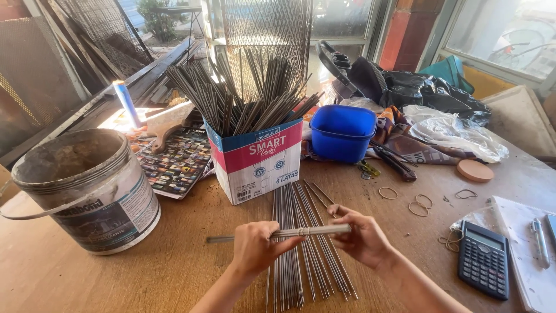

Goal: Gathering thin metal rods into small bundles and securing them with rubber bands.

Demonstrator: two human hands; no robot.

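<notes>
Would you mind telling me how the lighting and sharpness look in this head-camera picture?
Head view: hard sunlight blows out the patch by the blue tube and the window top right; both hands and the rod bundle are sharp and evenly lit; wide-angle distortion bows the bucket and table edges.

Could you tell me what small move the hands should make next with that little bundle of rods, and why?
Probably slide the band outward. Both the left hand and right hand hold the small bundle of rods level above the loose rods on the table, and its rubber band sits mid-length, leaving both ends unbound.
</notes>
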